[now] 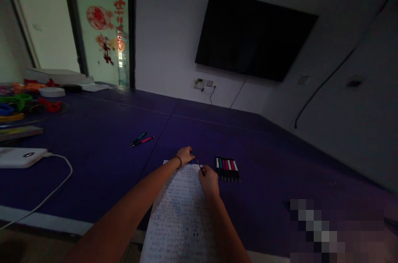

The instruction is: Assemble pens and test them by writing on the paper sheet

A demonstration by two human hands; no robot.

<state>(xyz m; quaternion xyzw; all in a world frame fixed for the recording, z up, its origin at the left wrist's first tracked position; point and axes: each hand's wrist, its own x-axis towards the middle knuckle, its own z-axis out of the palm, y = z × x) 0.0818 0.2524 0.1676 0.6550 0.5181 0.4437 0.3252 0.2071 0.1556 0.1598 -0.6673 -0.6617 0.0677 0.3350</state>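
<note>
Pinching near the paper's (pixel 177 209) one o'clock: left hand (pixel 185 155) a blue pen (pixel 192 158), right hand (pixel 209 179) a dark stick (pixel 202 170); both likely light, stiff, best gripped midway.

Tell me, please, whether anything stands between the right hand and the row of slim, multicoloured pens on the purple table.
Nothing visible stands in the way: the right hand, which holds a thin, dark, pen-like object, is just beside the left end of the row of slim, multicoloured pens. Whether they touch is hard to tell.
</note>
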